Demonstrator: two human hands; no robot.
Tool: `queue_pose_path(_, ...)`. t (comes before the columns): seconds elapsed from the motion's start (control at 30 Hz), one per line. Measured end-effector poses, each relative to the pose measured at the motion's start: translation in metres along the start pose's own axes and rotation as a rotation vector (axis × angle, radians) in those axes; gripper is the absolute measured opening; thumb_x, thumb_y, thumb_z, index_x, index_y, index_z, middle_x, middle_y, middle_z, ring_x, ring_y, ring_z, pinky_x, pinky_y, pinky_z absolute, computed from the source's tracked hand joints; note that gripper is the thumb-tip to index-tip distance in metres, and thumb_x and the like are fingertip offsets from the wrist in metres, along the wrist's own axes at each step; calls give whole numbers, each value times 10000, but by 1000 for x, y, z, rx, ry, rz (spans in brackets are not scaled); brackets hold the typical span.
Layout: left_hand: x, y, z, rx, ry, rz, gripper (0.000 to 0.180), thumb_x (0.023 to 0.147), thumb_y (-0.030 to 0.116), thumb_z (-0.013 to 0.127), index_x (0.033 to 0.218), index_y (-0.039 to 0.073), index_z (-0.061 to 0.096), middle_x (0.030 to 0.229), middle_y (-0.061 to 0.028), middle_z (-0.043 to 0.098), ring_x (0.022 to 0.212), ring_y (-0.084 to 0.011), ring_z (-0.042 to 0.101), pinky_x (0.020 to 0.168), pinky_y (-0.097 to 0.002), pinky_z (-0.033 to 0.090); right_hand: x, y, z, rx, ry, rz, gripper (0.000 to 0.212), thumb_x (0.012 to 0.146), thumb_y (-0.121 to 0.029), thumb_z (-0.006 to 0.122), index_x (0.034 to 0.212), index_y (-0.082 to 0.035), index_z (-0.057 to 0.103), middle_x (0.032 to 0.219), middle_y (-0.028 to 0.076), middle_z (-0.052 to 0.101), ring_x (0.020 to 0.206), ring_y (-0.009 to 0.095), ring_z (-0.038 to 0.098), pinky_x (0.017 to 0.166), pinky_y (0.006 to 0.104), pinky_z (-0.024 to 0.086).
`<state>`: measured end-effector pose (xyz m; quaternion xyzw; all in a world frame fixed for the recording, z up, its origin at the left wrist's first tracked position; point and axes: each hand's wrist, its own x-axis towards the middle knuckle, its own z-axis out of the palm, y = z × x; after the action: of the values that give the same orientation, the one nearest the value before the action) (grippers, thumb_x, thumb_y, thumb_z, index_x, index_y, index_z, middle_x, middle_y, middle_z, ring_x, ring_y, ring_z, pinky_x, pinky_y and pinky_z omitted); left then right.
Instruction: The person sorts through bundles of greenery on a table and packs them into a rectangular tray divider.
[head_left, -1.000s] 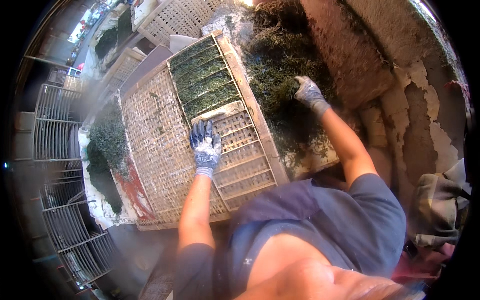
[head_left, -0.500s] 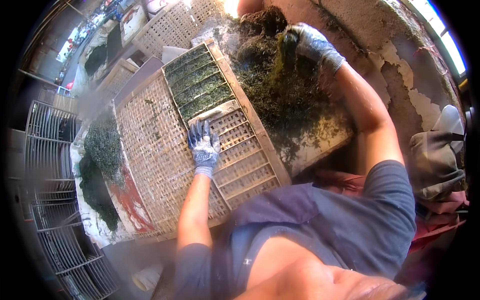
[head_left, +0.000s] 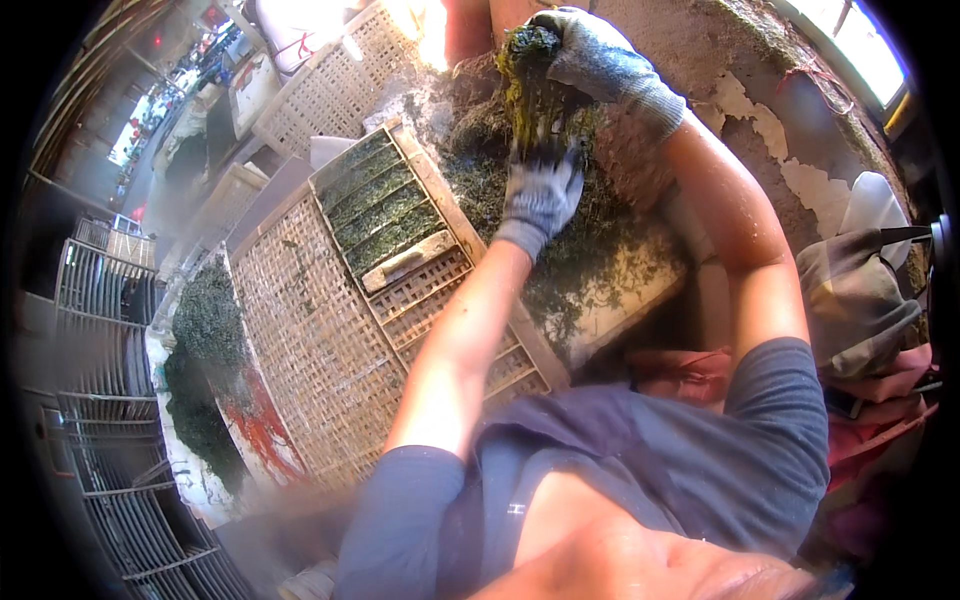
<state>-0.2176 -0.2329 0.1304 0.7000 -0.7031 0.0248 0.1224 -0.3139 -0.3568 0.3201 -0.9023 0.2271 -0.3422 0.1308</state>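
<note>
My right hand [head_left: 607, 62], in a grey-blue work glove, is raised at the top and closed round a wet clump of stringy green seaweed [head_left: 522, 85]. Strands of it hang down. Just below, my gloved left hand [head_left: 543, 198] has its fingers up among those strands, gripping them; its fingertips are partly hidden. Beneath both hands lies a heap of dark green seaweed [head_left: 560, 265]. To the left, a slatted wooden frame [head_left: 430, 170] lies on a woven mat [head_left: 300, 300]. Its upper cells hold seaweed [head_left: 385, 205], with a short wooden block [head_left: 408, 262] below them.
A dark green pile [head_left: 207, 315] lies at the left beside a red-stained patch [head_left: 262, 420]. Metal racks [head_left: 105, 380] stand at far left. Another woven panel [head_left: 330, 75] leans at the back. A rough wall [head_left: 740, 110] runs along the right, near a cloth-covered object [head_left: 855, 285].
My left hand has left the frame and wooden block and moved up and right to the hanging strands. My right hand has lifted the seaweed clump higher and slightly left.
</note>
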Motion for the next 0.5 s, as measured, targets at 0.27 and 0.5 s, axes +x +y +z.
queue_pose_path(0.27, -97, 30, -9, -706, 50, -132, 689, 1042, 514, 543, 1650, 247, 360, 1742, -154, 243, 1568, -373, 316, 1285, -593, 232, -23, 27, 4, 59, -70, -36, 469, 791, -86, 785, 1255, -96, 716, 1151, 139, 739, 1101, 315, 710, 1009, 402, 562)
queue_pose_path(0.5, 22, -18, -31, -1746, -207, -464, 580, 1085, 352, 495, 1613, 130, 403, 1616, -130, 436, 1443, -290, 468, 1218, -434, 359, -8, 31, 27, 285, -363, -38, 629, 740, -51, 817, 1350, -97, 671, 1230, 133, 723, 1147, 290, 696, 1071, 390, 553)
